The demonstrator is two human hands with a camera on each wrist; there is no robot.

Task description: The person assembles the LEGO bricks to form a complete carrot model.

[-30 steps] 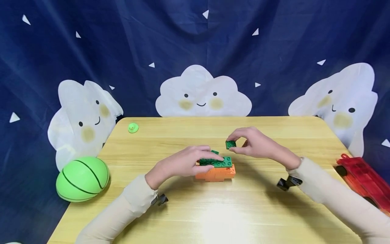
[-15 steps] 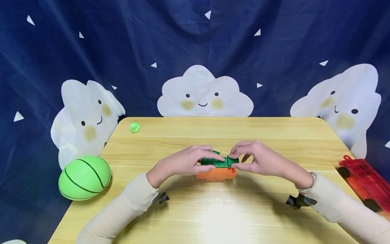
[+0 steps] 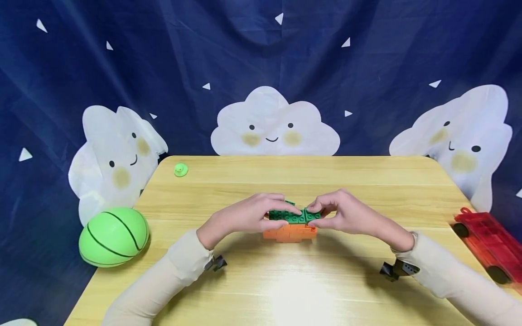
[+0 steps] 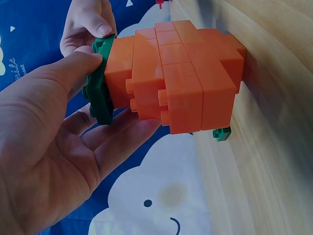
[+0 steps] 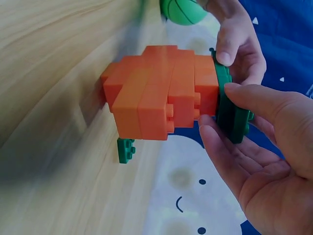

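A stack of orange building blocks (image 3: 290, 233) stands on the table, widest at mid-height, with a row of green blocks (image 3: 294, 218) on top. My left hand (image 3: 240, 216) holds the stack at its left end, thumb on the near side and fingers reaching across the top. With thumb and fingers, my right hand (image 3: 350, 213) pinches a small green block (image 5: 241, 125) on the row's right end. In the right wrist view that block lies against the long green block (image 5: 224, 105) and overhangs the orange. Fingers hide part of the green row.
Behind the stack a loose green block (image 5: 125, 151) lies on the table (image 3: 253, 285). A green ball (image 3: 114, 237) sits at the left edge, a small green duck (image 3: 181, 170) at the back left. On the right edge is a red toy car (image 3: 487, 244).
My right hand has brought the small green block down and left, from the air onto the row's right end. My left hand has stayed on the stack.
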